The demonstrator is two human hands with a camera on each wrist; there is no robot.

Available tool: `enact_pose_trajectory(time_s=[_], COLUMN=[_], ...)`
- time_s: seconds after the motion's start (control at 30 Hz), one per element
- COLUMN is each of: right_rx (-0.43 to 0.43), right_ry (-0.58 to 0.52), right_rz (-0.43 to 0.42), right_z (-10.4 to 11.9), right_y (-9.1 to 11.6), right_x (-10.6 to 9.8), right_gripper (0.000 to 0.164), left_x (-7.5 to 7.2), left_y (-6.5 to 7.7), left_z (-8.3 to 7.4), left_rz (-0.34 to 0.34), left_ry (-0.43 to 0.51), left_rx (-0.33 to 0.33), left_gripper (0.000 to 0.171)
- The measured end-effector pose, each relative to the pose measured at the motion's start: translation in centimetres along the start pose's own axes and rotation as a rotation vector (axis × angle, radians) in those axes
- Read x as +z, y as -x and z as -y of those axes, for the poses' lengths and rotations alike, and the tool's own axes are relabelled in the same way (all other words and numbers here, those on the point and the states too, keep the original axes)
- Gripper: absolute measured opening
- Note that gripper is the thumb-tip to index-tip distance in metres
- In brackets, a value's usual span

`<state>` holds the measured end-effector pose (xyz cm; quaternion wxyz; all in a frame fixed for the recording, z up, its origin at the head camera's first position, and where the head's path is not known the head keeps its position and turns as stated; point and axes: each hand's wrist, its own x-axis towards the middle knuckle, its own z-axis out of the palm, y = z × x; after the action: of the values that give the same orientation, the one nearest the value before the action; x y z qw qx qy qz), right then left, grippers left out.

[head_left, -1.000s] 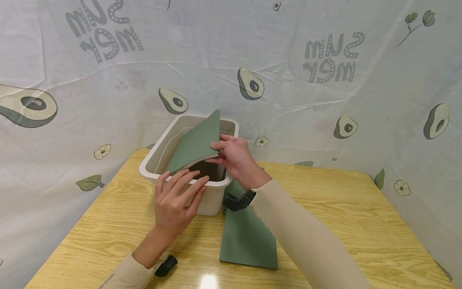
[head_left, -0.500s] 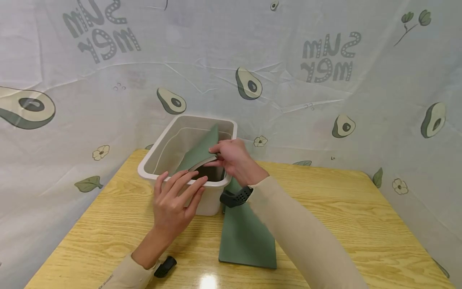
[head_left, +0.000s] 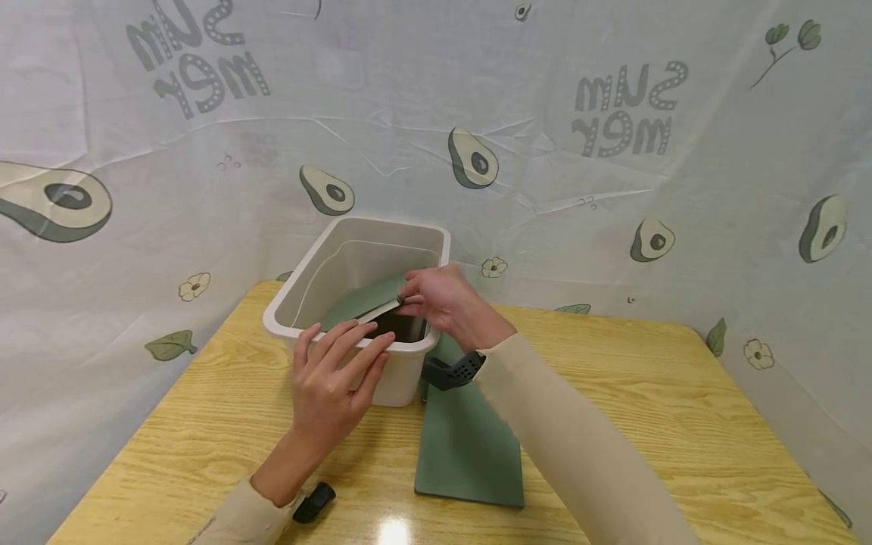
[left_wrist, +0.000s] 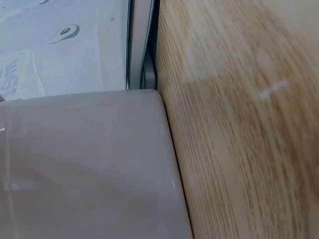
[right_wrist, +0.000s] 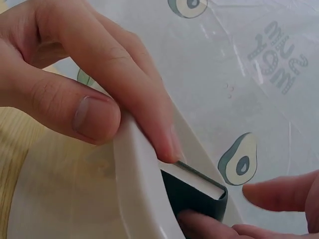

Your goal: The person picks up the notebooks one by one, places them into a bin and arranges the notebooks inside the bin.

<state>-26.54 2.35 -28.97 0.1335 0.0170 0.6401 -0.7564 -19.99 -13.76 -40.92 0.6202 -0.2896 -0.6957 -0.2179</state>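
Inside the white plastic bin, a green-covered book leans at a slant, its pale page edge facing me. My right hand reaches over the bin's right side and holds the book's raised end. Beneath that end its fingers curl, while its thumb shows a small gap from the book in the right wrist view. My left hand grips the bin's front rim, fingers over the edge and thumb outside. The bin's wall fills much of the left wrist view.
Another green-covered flat item, like a book, lies on the wooden table right of the bin, partly under my right forearm. A printed avocado curtain hangs behind the table. Dark bands circle both wrists.
The book has tipped down and sunk deeper into the bin, its far corner dropping below the rim. My right hand has lowered slightly with it. My left hand has stayed on the rim.
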Motion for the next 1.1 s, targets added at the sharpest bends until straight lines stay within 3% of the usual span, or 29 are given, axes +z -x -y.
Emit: enact_pose_trajectory(time_s=[0.67,0.93,1.1], right_rx=[-0.046,-0.103,-0.194], right_ry=[-0.003,0.102,0.217], right_rz=[0.093,0.123,0.162], right_z=[-0.8,-0.6,-0.7], right_y=[0.3,1.1,2.1], right_x=[-0.7,-0.8,-1.3], right_gripper=[0.059,0.05,0.045], left_x=[0.1,0.1,0.2], left_y=[0.3,0.1,0.0], left_z=[0.1,0.1,0.1], left_rz=[0.005,0.002,-0.006], left_ry=[0.009,0.014,0.018], left_rx=[0.004,0.003,0.008], left_gripper=[0.023,0.023,0.022])
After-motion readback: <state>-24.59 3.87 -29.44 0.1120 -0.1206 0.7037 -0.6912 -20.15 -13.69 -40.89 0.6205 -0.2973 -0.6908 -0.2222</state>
